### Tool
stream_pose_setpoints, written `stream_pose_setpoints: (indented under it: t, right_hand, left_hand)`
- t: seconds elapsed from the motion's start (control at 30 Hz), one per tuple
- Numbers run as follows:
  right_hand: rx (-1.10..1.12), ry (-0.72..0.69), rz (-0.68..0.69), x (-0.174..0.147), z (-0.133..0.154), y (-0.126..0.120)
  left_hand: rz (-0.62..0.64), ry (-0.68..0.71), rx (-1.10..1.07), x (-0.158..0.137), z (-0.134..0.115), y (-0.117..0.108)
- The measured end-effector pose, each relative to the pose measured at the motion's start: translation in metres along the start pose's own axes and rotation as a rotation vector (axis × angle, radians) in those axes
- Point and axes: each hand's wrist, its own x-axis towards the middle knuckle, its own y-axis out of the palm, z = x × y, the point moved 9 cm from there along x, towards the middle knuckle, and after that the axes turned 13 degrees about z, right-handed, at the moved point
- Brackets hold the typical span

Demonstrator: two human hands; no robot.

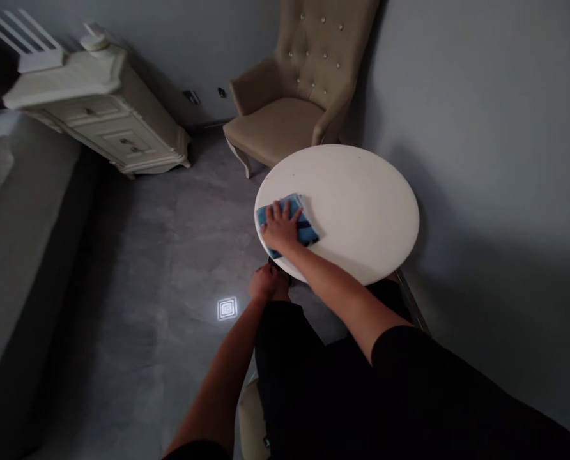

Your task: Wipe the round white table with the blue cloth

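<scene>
My right hand (281,229) lies on a folded blue cloth (308,234), its fingers spread and pressing it down. Dark stripes and a pale edge show on the cloth. Both are at the left edge of a round white table (362,198). Lower down, beside my bare knee just outside the table's rim, is my left hand (262,283). Its fingers look curled; what they hold, if anything, is hidden.
A beige tufted armchair (275,131) stands behind the table. At the back left is a white cabinet (122,124) with drawers, near a grey bed (21,243). A bright square pattern (227,308) shows on the grey floor. A wall (496,160) rises at right.
</scene>
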Motion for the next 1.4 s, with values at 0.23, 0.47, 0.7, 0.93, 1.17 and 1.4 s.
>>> stream_pose_setpoints:
  t: [0.23, 0.47, 0.7, 0.93, 1.17, 1.4]
  right_hand:
    - [-0.007, -0.176, 0.041, 0.015, 0.05, 0.023]
    - [0.005, 0.074, -0.046, 0.009, -0.122, -0.056]
    - [-0.07, 0.543, -0.173, -0.066, -0.35, -0.134]
    - [-0.008, 0.768, -0.281, -0.072, -0.37, -0.135]
    - [-0.013, 0.34, -0.134, 0.041, -0.155, -0.071]
    - [0.0, -0.082, -0.065, 0.085, 0.027, -0.007]
  left_hand:
    - [-0.001, -0.045, 0.034, -0.002, -0.002, -0.005]
    - [-0.018, -0.01, 0.01, 0.005, -0.013, 0.0]
    - [0.02, 0.044, -0.038, -0.007, -0.02, 0.0]
    - [-0.006, 0.055, -0.021, -0.002, -0.005, 0.002]
    - [0.0, 0.045, -0.001, 0.0, -0.002, -0.004]
    - [0.028, -0.021, 0.003, 0.004, 0.002, -0.007]
